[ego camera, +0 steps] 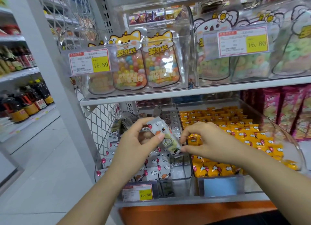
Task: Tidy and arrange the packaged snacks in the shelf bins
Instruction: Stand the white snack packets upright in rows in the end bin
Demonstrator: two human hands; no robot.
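My left hand (139,140) grips a white snack packet (164,134) printed with balloons and clouds, held tilted above the left clear bin (99,159). My right hand (203,139) pinches the packet's lower end between thumb and fingers. The left bin holds several white packets (156,169) of the same kind. Beside it, the right clear bin (292,145) is filled with orange snack packets (235,132).
Above, a shelf (185,94) carries clear bins of jar-shaped candy bags (161,63) and price tags. Pink snack bags (289,112) stand at the right. A wire mesh side panel (102,122) borders the left bin. Bottles (30,100) line shelves across the aisle floor.
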